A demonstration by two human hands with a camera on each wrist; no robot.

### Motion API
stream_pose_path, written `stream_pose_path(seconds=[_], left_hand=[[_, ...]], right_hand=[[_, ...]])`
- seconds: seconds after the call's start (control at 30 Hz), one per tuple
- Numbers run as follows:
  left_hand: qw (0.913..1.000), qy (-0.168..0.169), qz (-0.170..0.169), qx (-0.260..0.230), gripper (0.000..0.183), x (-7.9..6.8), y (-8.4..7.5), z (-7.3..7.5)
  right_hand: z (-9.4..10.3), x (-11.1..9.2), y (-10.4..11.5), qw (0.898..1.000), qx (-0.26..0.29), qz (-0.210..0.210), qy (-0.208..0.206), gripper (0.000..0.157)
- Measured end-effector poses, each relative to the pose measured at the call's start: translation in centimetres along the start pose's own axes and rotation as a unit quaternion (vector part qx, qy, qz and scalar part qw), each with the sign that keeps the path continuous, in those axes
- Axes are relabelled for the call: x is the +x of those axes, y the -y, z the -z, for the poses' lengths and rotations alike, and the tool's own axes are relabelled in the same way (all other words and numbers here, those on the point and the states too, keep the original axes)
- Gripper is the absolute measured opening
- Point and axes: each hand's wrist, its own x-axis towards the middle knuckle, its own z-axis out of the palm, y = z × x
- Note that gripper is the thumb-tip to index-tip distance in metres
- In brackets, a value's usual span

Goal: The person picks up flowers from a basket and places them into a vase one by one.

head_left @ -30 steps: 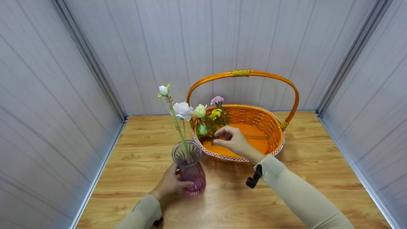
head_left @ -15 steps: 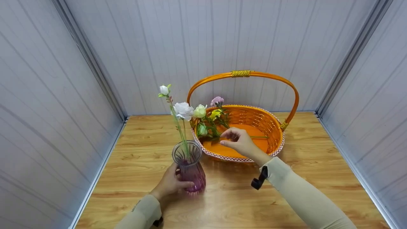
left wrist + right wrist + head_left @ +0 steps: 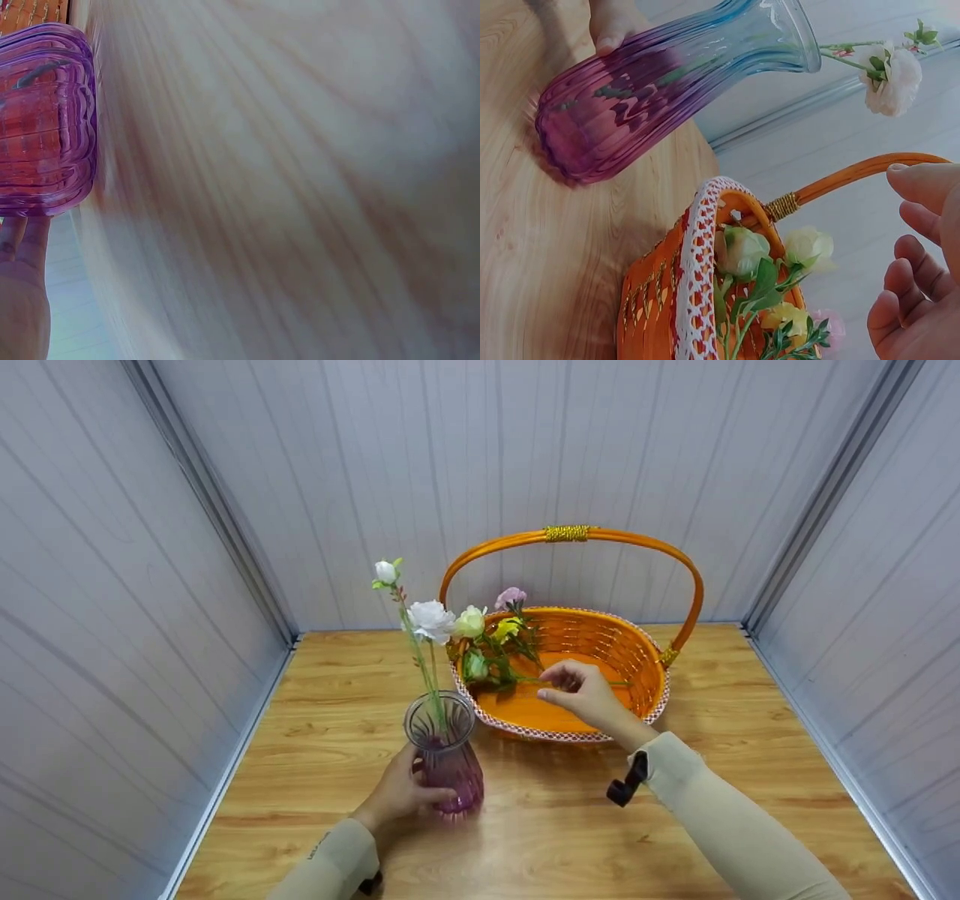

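Observation:
My left hand [image 3: 397,791] grips the lower part of a ribbed glass vase [image 3: 459,781], purple below and clear towards the rim, upright on the table. In the vase stand a white flower [image 3: 430,621] and a taller stem with a white bud [image 3: 385,572]. Over the orange wicker basket [image 3: 600,633], my right hand [image 3: 585,694] hovers with bent fingers. In the right wrist view its thumb [image 3: 922,184] and fingers are apart, with nothing between them. Along the basket's left side lie a green rose [image 3: 475,665], a pale rose [image 3: 470,622], a yellow flower [image 3: 506,629] and a pink one [image 3: 511,598].
The basket's tall arched handle [image 3: 622,535] rises behind my right hand. Pale panel walls [image 3: 360,472] enclose the wooden table [image 3: 330,720] at the back and both sides. The vase stands close to the basket's front left rim.
My right hand has drifted to the right over the basket, away from the flower heads, uncovering more green stem. My left hand and the vase have stayed in place.

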Motion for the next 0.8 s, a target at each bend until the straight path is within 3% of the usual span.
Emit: stream_pose_path(seconds=[0.2, 0.5, 0.8], left_hand=[[1.0, 0.0, 0.008, -0.004, 0.11, 0.0, -0.1, 0.0], [0.9999, -0.003, -0.006, -0.01, 0.107, 0.0, 0.2, -0.1], [1.0, -0.002, -0.004, -0.008, 0.106, 0.1, 0.3, 0.0]], right_hand=[[0.9, -0.2, -0.7, 1.0, 0.01, -0.004, -0.004, 0.019], [1.9, -0.6, -1.6, 1.0, 0.004, -0.008, -0.022, 0.016], [3.0, -0.9, -2.6, 1.0, -0.001, -0.013, -0.027, 0.023]])
